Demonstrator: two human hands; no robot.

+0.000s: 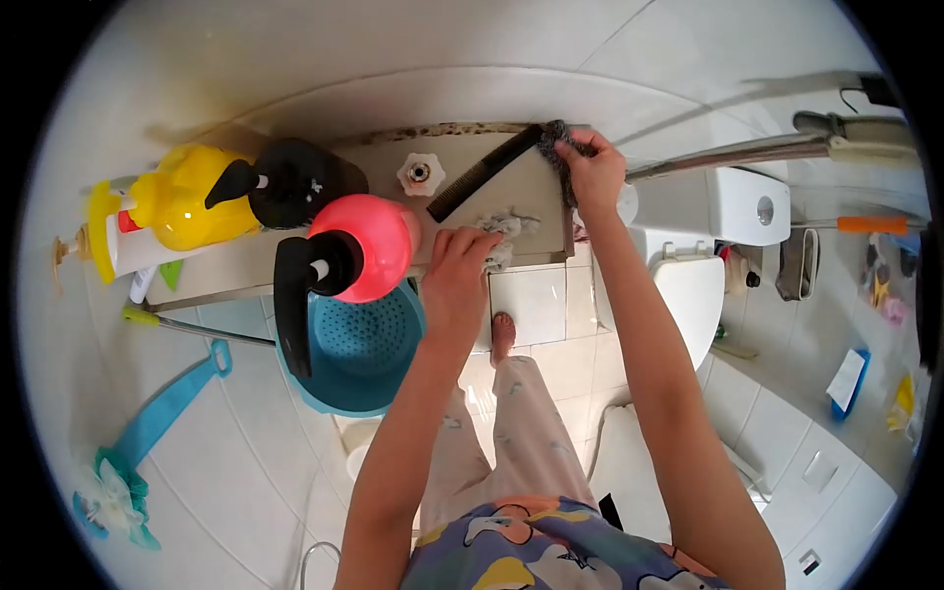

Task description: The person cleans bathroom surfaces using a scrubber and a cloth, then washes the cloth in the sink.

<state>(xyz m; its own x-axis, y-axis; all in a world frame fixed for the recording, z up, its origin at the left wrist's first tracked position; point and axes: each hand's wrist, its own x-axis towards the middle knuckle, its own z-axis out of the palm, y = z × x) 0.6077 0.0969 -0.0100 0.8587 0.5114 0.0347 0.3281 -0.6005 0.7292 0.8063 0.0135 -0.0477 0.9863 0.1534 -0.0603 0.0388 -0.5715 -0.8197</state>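
Note:
At the ledge's front edge, my left hand (pixel 457 270) has its fingers curled down on a crumpled grey-white wad (pixel 509 224); whether it is cloth or tissue I cannot tell. My right hand (pixel 597 175) pinches a dark grey fuzzy band (pixel 559 147) at the ledge's right end. Between the hands lies a black comb (pixel 484 173), slanting across the ledge (pixel 379 157), its upper end beside the fuzzy band. Left of the comb is a white flower-shaped knob (pixel 420 174). A pink pump bottle (pixel 369 246) stands close to my left hand.
A black pump bottle (pixel 313 182) and a yellow bottle (pixel 202 202) crowd the ledge's left part. Below sits a blue basin (pixel 359 359). A white toilet (pixel 688 295) is at right, with a metal rail (pixel 728 157) above. A blue brush handle (pixel 172 403) hangs lower left.

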